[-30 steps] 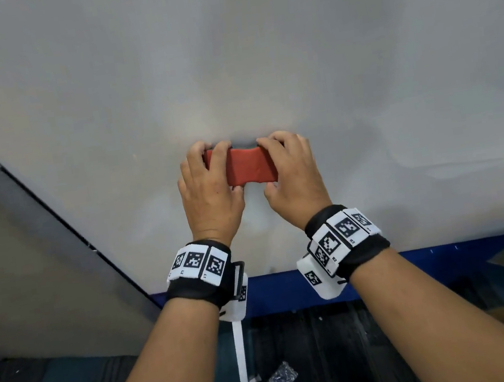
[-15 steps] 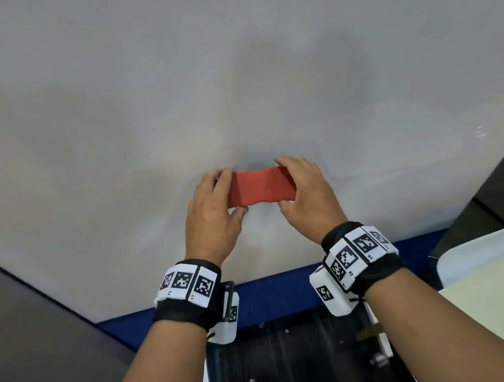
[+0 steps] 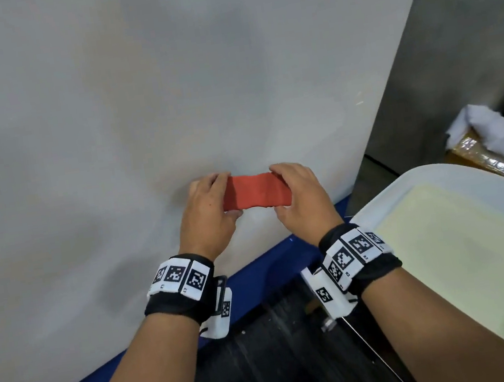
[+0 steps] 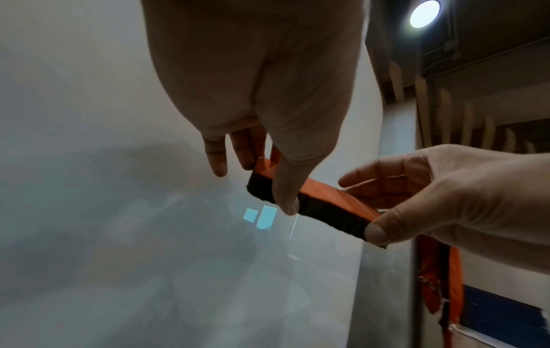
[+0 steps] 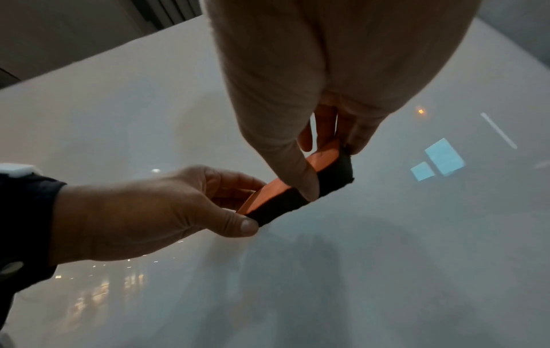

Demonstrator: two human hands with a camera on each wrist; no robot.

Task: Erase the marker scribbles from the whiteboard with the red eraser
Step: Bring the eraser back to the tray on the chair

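Your left hand (image 3: 206,210) and right hand (image 3: 302,198) each pinch one end of the red eraser (image 3: 256,195), low in the middle of the whiteboard (image 3: 104,114), so press its dark pad flat and rub slowly.

Three views, one head-worn and two wrist-worn

The head view looks down from above at both hands against the whiteboard (image 3: 108,146). Each wrist view looks close along its own palm toward the board; all three share the eraser (image 3: 256,194) and both hands.
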